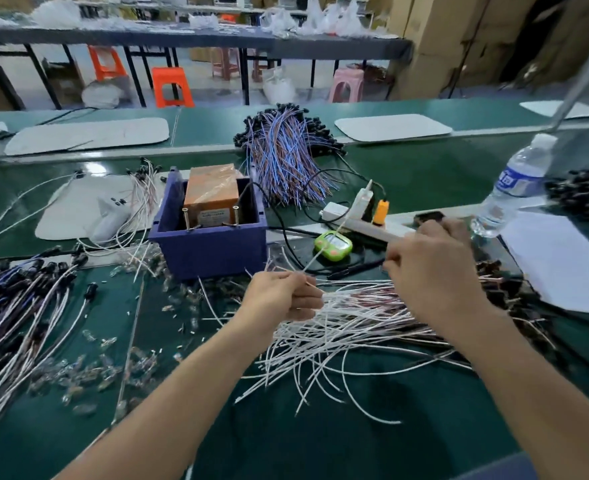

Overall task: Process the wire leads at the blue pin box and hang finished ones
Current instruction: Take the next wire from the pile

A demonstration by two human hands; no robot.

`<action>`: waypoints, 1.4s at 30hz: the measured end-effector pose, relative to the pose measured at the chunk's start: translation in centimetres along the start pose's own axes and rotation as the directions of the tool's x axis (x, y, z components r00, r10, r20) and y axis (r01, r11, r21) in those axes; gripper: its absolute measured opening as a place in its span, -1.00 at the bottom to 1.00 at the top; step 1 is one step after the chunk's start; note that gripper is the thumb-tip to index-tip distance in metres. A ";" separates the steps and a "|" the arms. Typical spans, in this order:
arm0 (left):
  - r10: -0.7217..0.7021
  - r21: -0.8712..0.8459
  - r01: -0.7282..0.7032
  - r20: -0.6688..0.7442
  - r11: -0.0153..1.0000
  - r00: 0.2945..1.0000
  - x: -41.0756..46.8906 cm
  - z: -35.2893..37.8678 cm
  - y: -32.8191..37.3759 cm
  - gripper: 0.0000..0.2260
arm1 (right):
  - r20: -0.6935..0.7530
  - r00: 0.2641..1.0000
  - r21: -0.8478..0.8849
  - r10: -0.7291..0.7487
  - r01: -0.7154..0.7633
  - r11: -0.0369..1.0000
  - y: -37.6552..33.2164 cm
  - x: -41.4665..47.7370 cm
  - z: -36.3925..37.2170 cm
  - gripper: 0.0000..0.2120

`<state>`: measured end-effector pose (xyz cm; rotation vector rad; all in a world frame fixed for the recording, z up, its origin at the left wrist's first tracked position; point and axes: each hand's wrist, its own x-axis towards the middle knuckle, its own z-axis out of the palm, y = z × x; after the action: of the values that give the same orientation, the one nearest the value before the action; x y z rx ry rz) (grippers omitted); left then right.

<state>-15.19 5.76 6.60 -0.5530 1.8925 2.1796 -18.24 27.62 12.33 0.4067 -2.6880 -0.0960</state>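
The blue pin box [210, 249] stands at the middle of the green bench, with a taped brown block [211, 195] inside and two upright pins at its front rim. In front of it lies a heap of white wire leads [348, 327]. My left hand [279, 296] grips the ends of a bunch of these leads, just right of the box's front. My right hand [431, 271] hovers over the heap's right side with curled fingers; one thin white lead runs between the two hands.
A blue-and-brown wire bundle [286, 154] lies behind the box. More leads with black ends [19, 299] pile at the left. A power strip [359, 216], a green gadget [333, 244] and a water bottle [515, 188] sit at the right. Small clear parts [88, 368] litter the bench.
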 end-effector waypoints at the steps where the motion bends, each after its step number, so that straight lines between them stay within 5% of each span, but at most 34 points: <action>1: -0.012 -0.002 0.012 -0.008 1.000 1.000 0.1 0.2 -0.3 -0.77 | -0.036 0.999 0.033 0.002 -0.001 0.999 -0.4 -1.0 1.3 -0.91; 9: 0.073 0.267 -0.056 -0.055 0.962 0.996 0.0 -1.1 -0.6 -0.82 | 0.018 0.993 0.488 0.120 -0.113 0.866 -1.7 -5.1 8.6 -0.94; 13: 0.169 0.414 -0.083 -0.176 0.906 0.970 0.2 -2.5 -0.4 -0.83 | 0.062 0.995 0.563 0.073 -0.095 0.821 -1.5 -5.6 8.8 -0.96; 16: 0.205 0.462 -0.091 -0.203 0.882 0.958 0.2 -3.1 -0.6 -0.84 | 0.055 0.997 0.607 0.061 -0.082 0.790 -0.3 -5.7 7.8 -0.79; 20: 0.250 0.565 -0.092 -0.208 0.820 0.946 0.0 -3.4 -0.8 -0.88 | 0.121 0.981 0.546 0.152 -0.193 0.815 4.7 -3.5 5.3 -0.47; 25: 0.246 0.661 -0.053 -0.202 0.748 0.948 0.0 -4.2 -0.2 -0.80 | 0.527 0.846 0.289 0.074 -0.260 0.921 8.1 -0.6 4.3 -0.43; 31: 0.479 0.824 -0.075 -0.250 0.561 0.841 -1.9 -4.1 2.2 -0.78 | 0.297 0.947 0.184 0.125 -0.185 0.965 8.8 -0.1 4.3 -0.79; 34: 0.684 0.892 -0.195 -0.156 0.408 0.713 -2.6 -2.7 3.0 -0.83 | 0.195 0.972 0.106 0.130 -0.152 0.983 9.7 -0.5 4.0 -0.79; 38: 0.893 0.893 -0.440 0.275 -0.099 0.355 -2.4 0.6 2.4 -0.83 | 0.153 0.983 0.094 0.104 -0.120 0.988 10.7 -1.4 3.9 -0.76; 39: 0.843 0.842 -0.517 0.384 -0.153 0.376 -1.7 1.7 1.9 -0.73 | 0.165 0.983 0.084 0.080 -0.095 0.992 10.7 -1.6 4.3 -0.75; 42: 0.474 0.753 -0.643 0.622 -0.141 0.624 1.0 5.0 0.4 -0.33 | 0.207 0.978 0.119 -0.001 -0.024 0.993 10.5 -2.4 5.6 -0.70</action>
<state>-16.97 10.54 7.07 0.8861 3.1683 0.4616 -21.27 38.37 7.65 0.4402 -2.9108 0.0310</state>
